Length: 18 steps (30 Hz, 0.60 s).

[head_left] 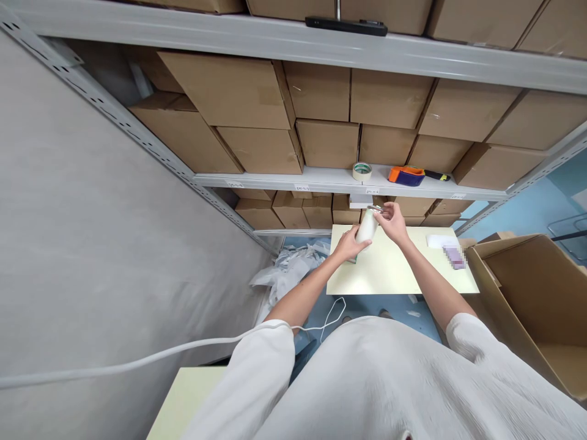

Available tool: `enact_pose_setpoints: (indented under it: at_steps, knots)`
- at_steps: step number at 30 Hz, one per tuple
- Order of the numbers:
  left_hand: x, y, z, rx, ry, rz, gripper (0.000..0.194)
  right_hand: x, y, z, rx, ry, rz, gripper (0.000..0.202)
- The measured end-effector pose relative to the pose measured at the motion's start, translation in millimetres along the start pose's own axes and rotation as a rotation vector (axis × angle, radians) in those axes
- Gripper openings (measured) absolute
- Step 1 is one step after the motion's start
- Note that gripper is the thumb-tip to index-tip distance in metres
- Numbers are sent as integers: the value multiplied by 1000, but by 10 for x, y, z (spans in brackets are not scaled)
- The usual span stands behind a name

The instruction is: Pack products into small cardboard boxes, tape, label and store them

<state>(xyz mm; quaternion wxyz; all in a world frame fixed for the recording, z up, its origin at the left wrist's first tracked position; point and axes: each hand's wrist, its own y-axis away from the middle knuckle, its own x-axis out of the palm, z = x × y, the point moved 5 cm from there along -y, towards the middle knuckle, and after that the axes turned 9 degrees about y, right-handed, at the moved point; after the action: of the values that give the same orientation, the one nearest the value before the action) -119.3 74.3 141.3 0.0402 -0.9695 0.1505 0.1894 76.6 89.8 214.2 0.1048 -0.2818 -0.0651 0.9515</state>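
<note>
A white cylindrical container [367,226] is held tilted above the pale yellow table [403,269]. My left hand [351,244] is wrapped round its lower part. At its upper end, the fingers of my right hand [393,221] are closed at a shiny rim or lid; whether that piece is loose or attached I cannot tell. A small green patch shows just under my left hand, mostly hidden. Behind the hands, a small white box [361,201] sits at the lower shelf.
Cardboard boxes [327,146] fill the metal shelves. A tape roll [362,171] and an orange and blue tool [406,176] lie on the shelf edge. An open carton [527,293] stands right of the table. A white cable [183,348] crosses by my left arm; crumpled plastic [293,269] lies left.
</note>
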Motion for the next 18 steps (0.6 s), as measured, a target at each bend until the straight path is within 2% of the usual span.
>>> enact_pose_setpoints:
  at_steps: [3,7,10,13,15,18]
  knots:
    - [5,-20,34,-2,191,2,62,208,90,-153,57,-145,117,83]
    - [17,-39,47,4,334,84,61,431,257,-219,108,-319,313,73]
    - [-33,-17,38,-8,241,58,62,471,298,-224,149,-341,321,72]
    - [-80,23,5,-22,105,3,71,472,292,-234,208,-286,299,76]
    - [-70,45,-23,-29,124,11,75,459,284,-228,226,-244,289,76]
    - [-36,65,-69,-17,276,43,78,429,277,-201,218,-205,288,71]
